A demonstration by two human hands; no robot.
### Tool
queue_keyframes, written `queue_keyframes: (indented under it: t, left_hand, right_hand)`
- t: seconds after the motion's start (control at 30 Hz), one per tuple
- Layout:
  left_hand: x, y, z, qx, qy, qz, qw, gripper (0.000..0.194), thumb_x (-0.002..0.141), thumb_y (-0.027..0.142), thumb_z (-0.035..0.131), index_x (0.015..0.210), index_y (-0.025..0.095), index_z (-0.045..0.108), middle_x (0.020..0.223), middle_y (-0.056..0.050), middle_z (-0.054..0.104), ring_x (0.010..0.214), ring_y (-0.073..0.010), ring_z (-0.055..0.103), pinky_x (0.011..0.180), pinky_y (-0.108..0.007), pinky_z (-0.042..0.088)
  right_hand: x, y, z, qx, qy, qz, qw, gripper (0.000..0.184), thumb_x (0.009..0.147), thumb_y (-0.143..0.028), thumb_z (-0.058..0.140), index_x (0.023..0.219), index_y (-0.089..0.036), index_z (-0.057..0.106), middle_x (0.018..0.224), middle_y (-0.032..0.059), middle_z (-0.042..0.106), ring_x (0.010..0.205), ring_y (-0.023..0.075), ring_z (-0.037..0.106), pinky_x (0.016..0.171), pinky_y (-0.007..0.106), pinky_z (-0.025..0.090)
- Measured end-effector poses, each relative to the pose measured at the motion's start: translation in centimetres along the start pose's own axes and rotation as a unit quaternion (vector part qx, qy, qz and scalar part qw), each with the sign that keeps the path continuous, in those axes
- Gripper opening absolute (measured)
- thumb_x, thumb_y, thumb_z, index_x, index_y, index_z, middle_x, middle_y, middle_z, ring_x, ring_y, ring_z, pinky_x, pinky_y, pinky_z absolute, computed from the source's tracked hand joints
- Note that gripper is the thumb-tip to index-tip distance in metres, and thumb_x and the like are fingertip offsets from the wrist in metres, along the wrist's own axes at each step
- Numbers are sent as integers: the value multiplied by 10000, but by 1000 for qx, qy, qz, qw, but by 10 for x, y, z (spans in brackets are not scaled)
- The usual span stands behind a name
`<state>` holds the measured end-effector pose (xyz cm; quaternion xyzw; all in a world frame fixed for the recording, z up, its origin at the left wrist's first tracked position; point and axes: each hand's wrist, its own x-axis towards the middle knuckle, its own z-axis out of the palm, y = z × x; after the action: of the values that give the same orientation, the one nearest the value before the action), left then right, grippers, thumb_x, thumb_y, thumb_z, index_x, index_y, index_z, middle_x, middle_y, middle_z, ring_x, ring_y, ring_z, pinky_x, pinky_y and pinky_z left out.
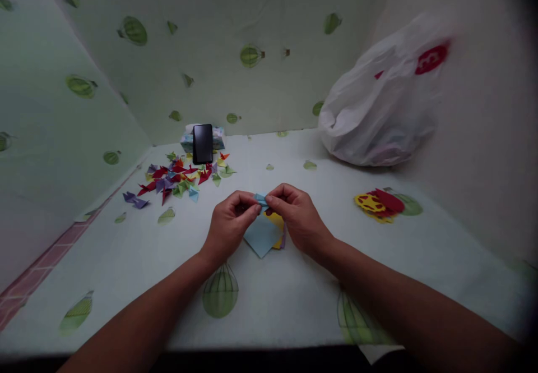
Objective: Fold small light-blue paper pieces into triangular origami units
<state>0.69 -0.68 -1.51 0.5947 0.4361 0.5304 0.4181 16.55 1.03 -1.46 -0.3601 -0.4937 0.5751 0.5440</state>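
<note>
A small piece of folded blue paper (pixel 260 199) is pinched between my two hands, above the middle of the table. My left hand (pixel 232 219) grips its left side with thumb and fingers. On its right side, my right hand (pixel 297 215) has thumb and fingertips closed. Beneath the hands lies a stack of square paper sheets, with a light blue sheet (pixel 261 236) on top and a yellow sheet (pixel 279 230) and a purple edge showing at its right. My fingers hide part of the fold.
Many small folded paper figures (pixel 176 176) are heaped at the back left. Behind them a phone (pixel 202 144) leans on a tissue pack (pixel 218 137). A white plastic bag (pixel 374 109) stands at the back right, with red and yellow paper cutouts (pixel 378 203) in front of it.
</note>
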Motion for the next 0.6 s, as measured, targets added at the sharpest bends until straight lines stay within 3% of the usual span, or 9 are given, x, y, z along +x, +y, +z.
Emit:
queue_keyframes:
  t: [0.27,0.6]
  left_hand:
    - [1,2,0,-39,27,-38,998,142,760,263,746,771,169,641,833,-26,673,759,-145,619,720,-289,511]
    - [3,4,-2,-31,43,-43,998,160,736,258,748,735,163,620,796,-16,672,719,-135,627,688,-279,516]
  right_hand:
    - [-1,-4,0,-7,-20,28,999,205,752,-332,745,711,-175,620,664,-8,637,649,123,568,648,281,436]
    - [2,-4,-2,-29,-51,16,998,253,719,-375,807,751,-177,652,700,1,656,677,135,590,669,290,458]
